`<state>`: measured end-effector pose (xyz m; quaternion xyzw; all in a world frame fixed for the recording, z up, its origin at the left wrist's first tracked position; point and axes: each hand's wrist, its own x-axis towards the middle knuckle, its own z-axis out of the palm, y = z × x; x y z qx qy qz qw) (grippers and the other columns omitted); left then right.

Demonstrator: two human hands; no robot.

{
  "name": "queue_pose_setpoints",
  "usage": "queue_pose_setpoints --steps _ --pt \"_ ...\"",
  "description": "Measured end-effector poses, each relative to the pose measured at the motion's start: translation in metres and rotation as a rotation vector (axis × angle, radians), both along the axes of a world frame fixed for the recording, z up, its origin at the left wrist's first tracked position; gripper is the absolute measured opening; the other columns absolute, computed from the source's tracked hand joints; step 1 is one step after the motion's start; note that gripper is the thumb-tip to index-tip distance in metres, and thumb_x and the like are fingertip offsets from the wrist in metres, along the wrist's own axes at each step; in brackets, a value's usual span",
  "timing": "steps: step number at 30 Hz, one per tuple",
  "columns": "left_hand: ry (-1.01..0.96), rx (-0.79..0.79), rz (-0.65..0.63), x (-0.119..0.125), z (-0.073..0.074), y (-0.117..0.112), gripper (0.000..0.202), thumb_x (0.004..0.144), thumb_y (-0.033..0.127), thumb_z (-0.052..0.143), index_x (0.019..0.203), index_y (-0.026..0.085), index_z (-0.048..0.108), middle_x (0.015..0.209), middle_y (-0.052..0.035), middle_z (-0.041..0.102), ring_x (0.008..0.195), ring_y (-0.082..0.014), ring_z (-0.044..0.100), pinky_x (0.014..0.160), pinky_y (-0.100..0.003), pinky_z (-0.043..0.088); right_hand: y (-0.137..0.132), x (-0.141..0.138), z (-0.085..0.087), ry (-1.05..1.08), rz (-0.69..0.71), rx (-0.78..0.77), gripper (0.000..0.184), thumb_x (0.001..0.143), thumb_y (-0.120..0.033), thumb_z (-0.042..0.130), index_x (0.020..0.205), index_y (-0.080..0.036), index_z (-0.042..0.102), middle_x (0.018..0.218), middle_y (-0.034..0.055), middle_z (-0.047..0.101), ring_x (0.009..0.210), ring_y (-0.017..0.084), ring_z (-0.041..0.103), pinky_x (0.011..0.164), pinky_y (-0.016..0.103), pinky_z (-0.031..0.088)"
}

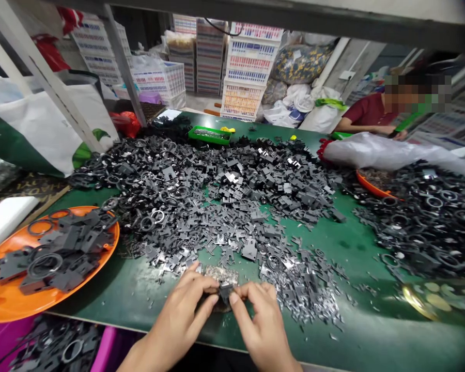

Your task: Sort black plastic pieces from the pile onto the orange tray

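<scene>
Between the fingertips of both hands is a small dark grey plastic part (225, 293), partly hidden by the fingers. My left hand (186, 307) pinches it from the left with thumb and forefinger. From the other side, the thumb and forefinger of my right hand (258, 315) close on it. Under and behind the part lies a speckled greyish block (228, 274) on the green tabletop (139, 292). Loose small dark parts (201, 227) spread just beyond my hands, with tiny shiny grey pieces (310, 289) to the right.
An orange plate (114, 243) heaped with larger parts and rings stands at left, above a magenta bin (104, 351). Toward the back is a green tray (209, 140). Another heap (437, 217) lies at right, near a person (366, 116). A metal post (126, 67) rises at left.
</scene>
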<state>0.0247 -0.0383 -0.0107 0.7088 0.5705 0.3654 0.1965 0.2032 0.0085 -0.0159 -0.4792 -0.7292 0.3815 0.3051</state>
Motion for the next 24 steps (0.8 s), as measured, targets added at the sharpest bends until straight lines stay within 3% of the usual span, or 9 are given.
queue_pose_setpoints --steps 2,5,9,14,18,24 --pt "0.008 0.046 0.021 0.001 -0.001 -0.002 0.018 0.087 0.014 0.051 0.102 0.024 0.050 0.086 0.0024 0.065 0.082 -0.0132 0.062 0.109 -0.047 0.032 -0.002 -0.001 -0.001 0.020 -0.005 -0.079 0.024 0.084 -0.037 0.057 0.066 -0.022 0.058 0.067 0.0001 0.061 0.069 0.019 0.052 0.068 0.029 0.033" --pt "0.006 0.097 0.041 0.004 -0.004 -0.005 0.018 0.088 0.013 0.051 0.102 0.024 0.050 0.085 0.0028 0.066 0.081 -0.0134 0.062 0.109 -0.048 0.031 -0.002 -0.003 -0.008 0.172 0.026 -0.332 0.034 0.086 -0.046 0.051 0.064 -0.020 0.054 0.062 0.0003 0.058 0.065 0.018 0.051 0.063 0.027 0.034" --pt "0.046 0.007 0.054 0.002 -0.012 -0.011 0.023 0.088 0.022 0.054 0.110 0.025 0.048 0.097 -0.0012 0.068 0.094 -0.0183 0.063 0.104 -0.046 0.039 0.000 -0.001 -0.017 0.331 0.014 -0.484 0.038 0.083 -0.050 0.054 0.062 -0.019 0.052 0.057 -0.0017 0.054 0.059 0.015 0.048 0.059 0.025 0.034" --pt "0.182 -0.064 0.101 -0.004 -0.026 -0.016 0.049 0.084 0.031 0.060 0.127 0.025 0.040 0.122 -0.0084 0.060 0.115 -0.0260 0.053 0.105 -0.052 0.035 0.001 0.002 -0.027 0.229 -0.050 -0.413 0.039 0.083 -0.051 0.053 0.061 -0.020 0.052 0.057 -0.0012 0.054 0.059 0.016 0.049 0.060 0.026 0.034" --pt "0.220 -0.066 0.114 -0.003 -0.034 -0.017 0.039 0.086 0.024 0.055 0.124 0.025 0.044 0.114 -0.0058 0.064 0.110 -0.0232 0.055 0.107 -0.053 0.029 -0.001 0.002 -0.031 -0.022 -0.066 -0.241 0.035 0.087 -0.046 0.049 0.064 -0.021 0.055 0.064 0.0007 0.060 0.069 0.019 0.052 0.066 0.028 0.034" --pt "0.201 -0.032 0.129 -0.001 -0.043 -0.016 0.035 0.086 0.022 0.055 0.120 0.022 0.046 0.110 -0.0059 0.063 0.105 -0.0227 0.057 0.105 -0.052 0.032 0.002 -0.003 -0.019 -0.295 0.070 -0.066 0.029 0.091 -0.036 0.045 0.068 -0.020 0.052 0.068 -0.0012 0.061 0.069 0.017 0.053 0.070 0.029 0.031"
